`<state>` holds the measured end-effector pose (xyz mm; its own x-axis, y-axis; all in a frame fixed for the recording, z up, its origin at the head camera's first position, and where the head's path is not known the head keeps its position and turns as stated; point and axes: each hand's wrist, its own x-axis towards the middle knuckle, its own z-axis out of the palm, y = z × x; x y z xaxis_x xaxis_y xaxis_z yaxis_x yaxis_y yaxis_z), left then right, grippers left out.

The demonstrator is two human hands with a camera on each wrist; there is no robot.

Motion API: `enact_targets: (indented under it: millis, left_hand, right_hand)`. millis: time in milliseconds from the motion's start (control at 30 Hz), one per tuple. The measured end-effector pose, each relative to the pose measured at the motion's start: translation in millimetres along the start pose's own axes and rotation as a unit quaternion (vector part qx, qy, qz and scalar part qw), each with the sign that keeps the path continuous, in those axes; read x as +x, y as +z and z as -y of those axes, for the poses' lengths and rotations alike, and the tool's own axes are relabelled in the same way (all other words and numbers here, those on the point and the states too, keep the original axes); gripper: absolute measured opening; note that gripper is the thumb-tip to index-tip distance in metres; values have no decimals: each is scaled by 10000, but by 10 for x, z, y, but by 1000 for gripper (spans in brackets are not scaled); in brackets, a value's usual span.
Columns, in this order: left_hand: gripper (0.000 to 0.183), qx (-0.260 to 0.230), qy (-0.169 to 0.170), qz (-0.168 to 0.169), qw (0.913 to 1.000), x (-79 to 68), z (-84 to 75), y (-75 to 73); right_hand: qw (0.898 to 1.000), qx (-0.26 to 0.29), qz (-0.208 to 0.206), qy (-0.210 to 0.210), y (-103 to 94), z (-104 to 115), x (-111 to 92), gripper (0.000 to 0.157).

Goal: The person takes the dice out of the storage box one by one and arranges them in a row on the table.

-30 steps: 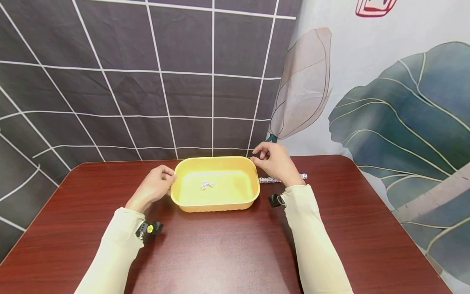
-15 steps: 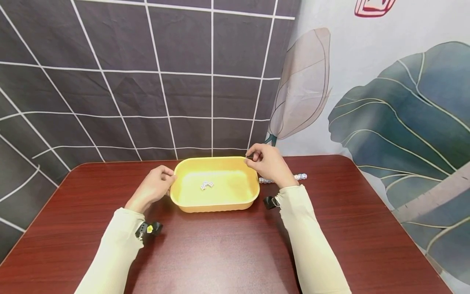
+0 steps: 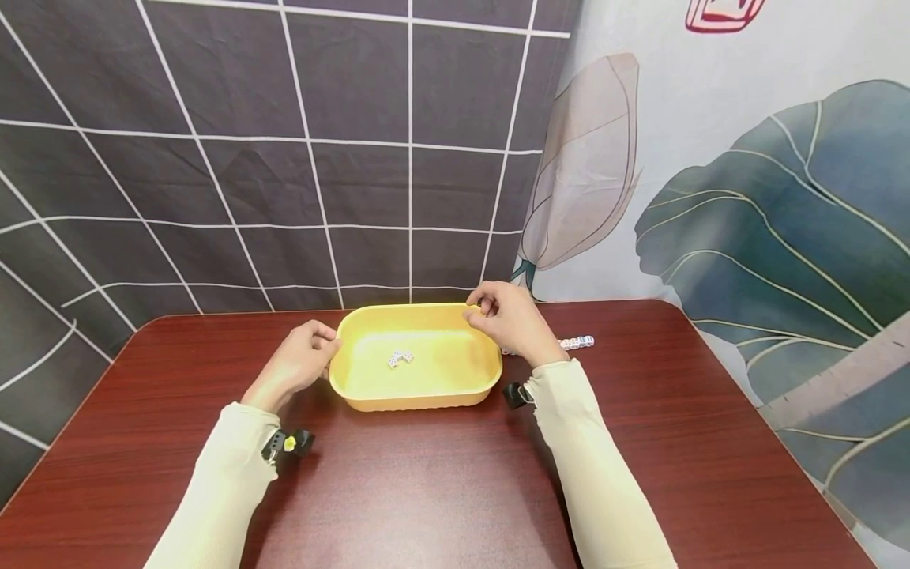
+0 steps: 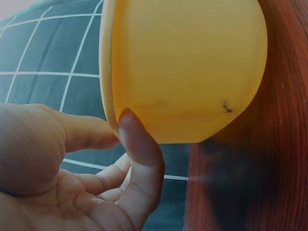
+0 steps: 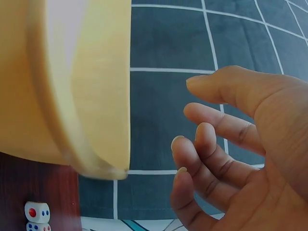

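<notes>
A yellow plastic tub [image 3: 455,367] stands on the table, with a small cluster of white dice [image 3: 400,359] on its floor. At its left end, my left hand [image 3: 295,359] pinches the rim between thumb and finger, as the left wrist view also shows. My right hand [image 3: 513,322] hovers over the tub's far right corner. In the right wrist view its fingers [image 5: 204,137] are loosely bent and apart, holding nothing, beside the tub wall [image 5: 101,86]. A row of white dice [image 3: 577,342] lies right of the tub, partly hidden behind the right hand and wrist.
The dark red wooden table [image 3: 398,482] carries everything. Behind its far edge hangs a dark cloth with white grid lines [image 3: 362,186]. A pale curtain with large leaves [image 3: 803,205] hangs at the right.
My right hand has moved left and slightly toward me, from beside the tub to over its far right corner. The left hand, tub and dice have stayed put.
</notes>
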<state>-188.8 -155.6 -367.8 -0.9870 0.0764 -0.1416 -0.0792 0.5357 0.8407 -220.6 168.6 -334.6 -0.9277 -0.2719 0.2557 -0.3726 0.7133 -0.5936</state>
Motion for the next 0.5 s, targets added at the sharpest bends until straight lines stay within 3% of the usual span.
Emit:
enact_targets:
  millis: [500]
  left_hand:
    - [23, -140, 25, 53, 9999, 1, 5, -2]
  right_hand:
    - [9998, -74, 99, -184, 118, 36, 21, 12]
